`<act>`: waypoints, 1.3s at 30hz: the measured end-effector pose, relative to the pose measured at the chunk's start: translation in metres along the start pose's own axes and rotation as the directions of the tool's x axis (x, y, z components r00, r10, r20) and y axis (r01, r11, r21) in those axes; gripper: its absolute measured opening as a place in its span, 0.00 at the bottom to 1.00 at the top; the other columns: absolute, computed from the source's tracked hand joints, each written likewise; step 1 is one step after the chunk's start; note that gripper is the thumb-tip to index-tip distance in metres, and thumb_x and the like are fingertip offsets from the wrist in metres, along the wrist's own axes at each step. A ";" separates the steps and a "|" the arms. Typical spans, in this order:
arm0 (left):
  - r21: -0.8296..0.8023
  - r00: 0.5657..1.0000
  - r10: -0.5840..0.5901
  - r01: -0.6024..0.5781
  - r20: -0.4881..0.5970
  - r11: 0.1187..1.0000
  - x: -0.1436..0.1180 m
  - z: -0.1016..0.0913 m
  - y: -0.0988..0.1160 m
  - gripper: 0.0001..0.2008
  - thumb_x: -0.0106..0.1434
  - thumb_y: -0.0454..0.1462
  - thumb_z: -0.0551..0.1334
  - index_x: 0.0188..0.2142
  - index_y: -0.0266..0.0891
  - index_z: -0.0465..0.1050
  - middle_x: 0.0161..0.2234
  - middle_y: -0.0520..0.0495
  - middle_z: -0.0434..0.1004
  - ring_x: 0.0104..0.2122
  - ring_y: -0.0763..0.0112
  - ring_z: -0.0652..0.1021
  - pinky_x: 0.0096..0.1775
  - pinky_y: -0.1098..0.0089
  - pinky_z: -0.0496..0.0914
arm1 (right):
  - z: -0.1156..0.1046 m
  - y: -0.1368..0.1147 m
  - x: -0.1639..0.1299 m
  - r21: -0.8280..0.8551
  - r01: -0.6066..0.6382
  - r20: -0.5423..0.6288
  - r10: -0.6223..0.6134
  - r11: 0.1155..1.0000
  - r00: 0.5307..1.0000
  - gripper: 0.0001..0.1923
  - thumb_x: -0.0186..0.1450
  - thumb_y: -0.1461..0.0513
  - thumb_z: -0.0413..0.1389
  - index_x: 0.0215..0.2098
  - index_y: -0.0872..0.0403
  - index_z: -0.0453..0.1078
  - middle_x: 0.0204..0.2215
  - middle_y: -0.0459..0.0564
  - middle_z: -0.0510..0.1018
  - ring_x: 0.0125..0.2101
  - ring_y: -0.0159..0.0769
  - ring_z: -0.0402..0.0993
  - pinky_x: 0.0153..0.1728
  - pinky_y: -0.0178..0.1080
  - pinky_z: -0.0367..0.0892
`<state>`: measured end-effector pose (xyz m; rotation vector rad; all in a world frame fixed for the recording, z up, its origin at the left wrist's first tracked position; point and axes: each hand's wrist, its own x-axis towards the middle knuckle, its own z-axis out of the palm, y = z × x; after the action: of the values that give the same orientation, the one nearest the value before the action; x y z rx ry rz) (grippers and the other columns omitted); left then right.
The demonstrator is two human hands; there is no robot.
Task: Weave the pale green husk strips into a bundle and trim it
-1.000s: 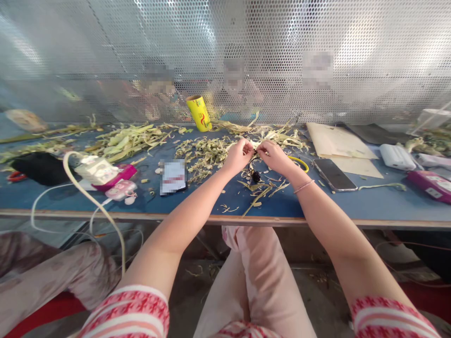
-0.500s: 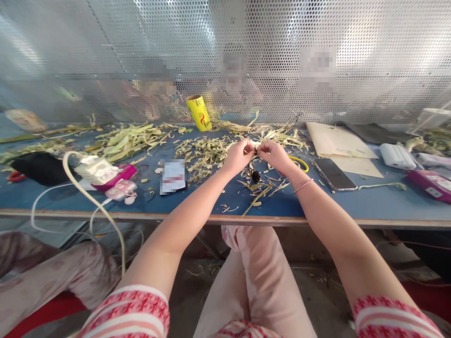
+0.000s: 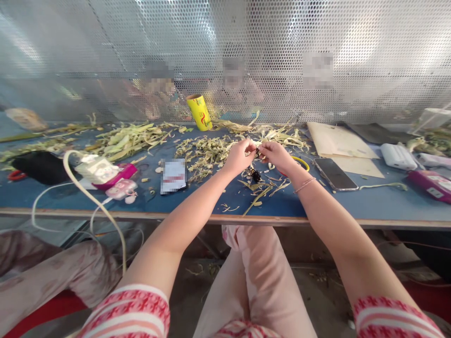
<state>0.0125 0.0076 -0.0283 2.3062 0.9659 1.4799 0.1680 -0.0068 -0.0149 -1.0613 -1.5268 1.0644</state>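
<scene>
My left hand [image 3: 241,157] and my right hand [image 3: 278,156] are close together over the middle of the table, each with its fingertips pinched. Thin black cord shows between the two pinches. A small knotted black clump [image 3: 256,176] hangs or lies just below the fingers; I cannot tell which. Pale dried strips of plant husk [image 3: 207,152] are heaped to the left of my left hand and behind both hands. Partly hidden behind my right wrist is a yellow loop [image 3: 302,163]. Loose husk scraps [image 3: 260,195] lie in front of the hands.
On the blue table [image 3: 200,202] a yellow tube [image 3: 199,113] leans near the perforated metal screen [image 3: 275,42]. A phone [image 3: 334,174] and cardboard [image 3: 340,141] lie right. To the left are a pale card [image 3: 173,176], a charger [image 3: 97,169] with cables and a black pouch [image 3: 40,168].
My right hand has drawn slightly to the right, and the gap between the two pinches is a little wider. The other things on the table look the same.
</scene>
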 end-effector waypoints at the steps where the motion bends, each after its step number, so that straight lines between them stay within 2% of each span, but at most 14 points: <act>1: 0.001 1.000 -0.002 0.002 0.000 1.000 0.000 0.000 0.000 0.06 0.54 0.27 0.59 0.30 0.38 0.68 0.28 0.50 0.75 0.30 0.74 0.75 0.36 0.70 0.71 | 0.000 0.001 0.000 0.015 -0.001 -0.001 0.001 1.000 1.000 0.11 0.58 0.59 0.61 0.23 0.55 0.66 0.20 0.43 0.67 0.24 0.27 0.67 0.24 0.31 0.68; 6: 0.010 1.000 -0.009 0.008 0.006 1.000 -0.001 0.001 0.003 0.08 0.53 0.27 0.59 0.33 0.37 0.71 0.32 0.48 0.76 0.31 0.74 0.76 0.37 0.70 0.71 | 0.002 0.002 0.002 0.041 -0.015 -0.004 0.016 0.999 1.000 0.11 0.59 0.62 0.60 0.22 0.55 0.65 0.18 0.43 0.69 0.23 0.27 0.68 0.28 0.32 0.71; 11: -0.007 0.996 -0.093 0.094 0.009 0.996 0.000 0.000 0.008 0.05 0.53 0.28 0.59 0.30 0.36 0.71 0.30 0.48 0.76 0.30 0.73 0.76 0.37 0.70 0.71 | 0.005 0.002 0.002 0.031 -0.010 -0.061 0.012 0.999 0.998 0.09 0.60 0.64 0.58 0.23 0.55 0.66 0.17 0.43 0.70 0.21 0.26 0.68 0.29 0.34 0.72; 16: -0.060 0.979 -0.206 0.206 0.006 0.977 0.001 0.000 0.010 0.04 0.53 0.28 0.59 0.29 0.36 0.71 0.30 0.48 0.77 0.29 0.74 0.75 0.36 0.70 0.70 | 0.004 0.004 0.004 -0.033 0.065 -0.086 -0.068 0.997 0.994 0.08 0.60 0.63 0.58 0.24 0.54 0.65 0.17 0.42 0.70 0.20 0.28 0.69 0.28 0.36 0.72; 22: -0.204 0.945 -0.325 0.327 0.046 0.923 0.002 0.000 0.012 0.02 0.54 0.30 0.59 0.28 0.36 0.70 0.27 0.51 0.74 0.28 0.75 0.73 0.35 0.72 0.67 | 0.003 0.003 0.004 -0.193 0.152 -0.102 -0.174 0.969 0.979 0.07 0.60 0.63 0.57 0.25 0.54 0.66 0.16 0.42 0.71 0.18 0.30 0.70 0.26 0.36 0.71; 25: -0.342 0.906 -0.413 0.418 0.090 0.842 0.002 0.000 0.013 0.01 0.54 0.31 0.60 0.27 0.36 0.70 0.25 0.52 0.73 0.27 0.76 0.71 0.35 0.72 0.65 | 0.003 0.002 0.002 -0.224 0.180 -0.111 -0.209 0.958 0.972 0.06 0.60 0.64 0.56 0.25 0.54 0.66 0.16 0.42 0.72 0.19 0.30 0.71 0.26 0.36 0.71; 29: -0.595 0.806 -0.535 0.565 0.252 0.571 0.002 0.000 0.013 0.02 0.54 0.33 0.62 0.28 0.36 0.71 0.24 0.53 0.70 0.26 0.78 0.70 0.31 0.74 0.63 | 0.004 -0.001 -0.001 -0.246 0.192 -0.114 -0.225 0.950 0.968 0.05 0.61 0.65 0.54 0.26 0.53 0.67 0.16 0.42 0.72 0.18 0.30 0.70 0.26 0.37 0.70; 32: -0.691 0.776 -0.530 0.590 0.342 0.418 0.001 0.001 0.013 0.02 0.54 0.33 0.63 0.28 0.36 0.72 0.22 0.53 0.69 0.24 0.80 0.69 0.28 0.75 0.61 | 0.005 -0.004 -0.003 -0.243 0.185 -0.120 -0.219 0.952 0.968 0.05 0.61 0.64 0.54 0.27 0.53 0.67 0.17 0.42 0.72 0.19 0.31 0.70 0.27 0.37 0.71; 34: -0.717 0.785 -0.497 0.581 0.369 0.385 0.000 0.002 0.012 0.03 0.54 0.33 0.64 0.28 0.35 0.72 0.22 0.53 0.69 0.23 0.80 0.69 0.27 0.75 0.60 | 0.005 -0.005 -0.003 -0.243 0.181 -0.126 -0.216 0.953 0.968 0.05 0.61 0.64 0.54 0.27 0.53 0.66 0.17 0.42 0.72 0.19 0.31 0.70 0.27 0.38 0.71; 39: -0.712 0.803 -0.436 0.578 0.407 0.399 0.000 0.002 0.011 0.06 0.53 0.34 0.67 0.29 0.34 0.72 0.25 0.51 0.73 0.26 0.79 0.72 0.29 0.75 0.62 | 0.006 -0.004 -0.003 -0.259 0.197 -0.126 -0.236 0.946 0.964 0.04 0.61 0.64 0.54 0.27 0.53 0.66 0.17 0.43 0.72 0.20 0.32 0.71 0.27 0.38 0.70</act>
<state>0.0191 -0.0004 -0.0236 1.2367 0.6275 1.0836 0.1623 -0.0115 -0.0122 -1.0850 -1.6326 0.6376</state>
